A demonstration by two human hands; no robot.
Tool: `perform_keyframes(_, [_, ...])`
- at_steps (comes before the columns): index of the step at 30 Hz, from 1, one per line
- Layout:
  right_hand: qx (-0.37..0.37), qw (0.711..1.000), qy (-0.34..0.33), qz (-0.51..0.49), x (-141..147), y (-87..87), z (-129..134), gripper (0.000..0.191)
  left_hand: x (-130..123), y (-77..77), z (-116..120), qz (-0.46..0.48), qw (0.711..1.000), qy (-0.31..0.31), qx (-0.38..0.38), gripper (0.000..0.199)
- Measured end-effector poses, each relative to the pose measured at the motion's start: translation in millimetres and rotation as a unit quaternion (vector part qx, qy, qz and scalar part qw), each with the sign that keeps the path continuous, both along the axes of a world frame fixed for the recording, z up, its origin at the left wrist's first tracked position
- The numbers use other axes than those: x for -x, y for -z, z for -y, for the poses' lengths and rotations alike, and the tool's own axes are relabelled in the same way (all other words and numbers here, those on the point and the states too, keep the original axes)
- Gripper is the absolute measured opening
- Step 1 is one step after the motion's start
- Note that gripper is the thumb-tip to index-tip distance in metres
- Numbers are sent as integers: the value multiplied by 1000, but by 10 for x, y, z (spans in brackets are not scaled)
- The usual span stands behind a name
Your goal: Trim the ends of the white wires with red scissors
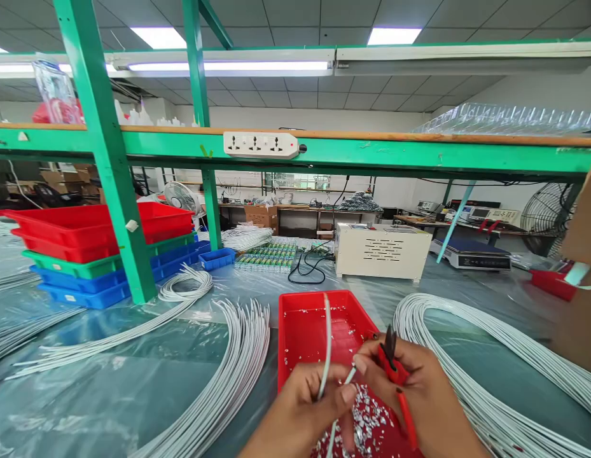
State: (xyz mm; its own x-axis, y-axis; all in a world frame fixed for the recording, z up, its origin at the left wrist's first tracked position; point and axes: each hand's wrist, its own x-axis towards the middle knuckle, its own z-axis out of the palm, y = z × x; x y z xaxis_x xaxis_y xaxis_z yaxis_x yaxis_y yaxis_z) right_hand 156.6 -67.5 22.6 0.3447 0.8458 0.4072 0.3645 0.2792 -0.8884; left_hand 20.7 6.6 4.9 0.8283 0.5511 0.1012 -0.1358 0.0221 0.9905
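White cable [328, 331] over red tray [295, 306], pinched in left hand [312, 407]; end at right hand [429, 385], gripping red-handled cutters [393, 369]. Silvery scraps [369, 420] inside tray, cable bundles [233, 375] either side, beige machine [383, 254] behind.

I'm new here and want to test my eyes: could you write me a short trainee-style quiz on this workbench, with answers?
1. Fill in: the left hand grips a white ____.
2. Multiple choice: where do the silvery scraps lie? A, in the blue trays; B, in the near red tray; C, on the power strip.
3. True or false: the red-handled tool is in the left hand.

Key: 1, cable. 2, B. 3, false; the right hand holds the red-handled tool.
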Motion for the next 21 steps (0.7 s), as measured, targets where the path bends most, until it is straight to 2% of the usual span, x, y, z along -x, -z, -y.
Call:
perform_keyframes(3, [-4,999,48,-24,87,-2,-5,20,-38,13,41,12,983,-175,-50,22])
perform_keyframes(4, [-6,998,57,-33,111,-5,-2,22,-39,8,57,6,973,-210,-90,17])
perform_keyframes(5, [-7,997,64,-42,127,-8,3,22,-35,-2,72,-3,966,-221,-135,16])
perform_keyframes(7, [-9,997,60,-49,126,-6,8,19,-22,-20,95,-12,960,-200,-197,24])
perform_keyframes(8, [-6,997,49,-59,109,1,7,15,-17,-27,100,-14,963,-181,-198,28])
perform_keyframes(11, [37,988,-19,-151,19,46,-5,16,-16,-27,85,-21,983,-120,-134,30])
perform_keyframes(16, [120,944,-101,-290,-74,160,17,34,-32,4,34,-21,999,-15,-47,25])
perform_keyframes(19, [153,894,-123,-403,-66,230,40,31,-47,53,28,-29,999,20,4,27])
perform_keyframes(21, [179,868,-129,-445,-64,282,49,32,-68,98,41,-7,999,29,20,29])
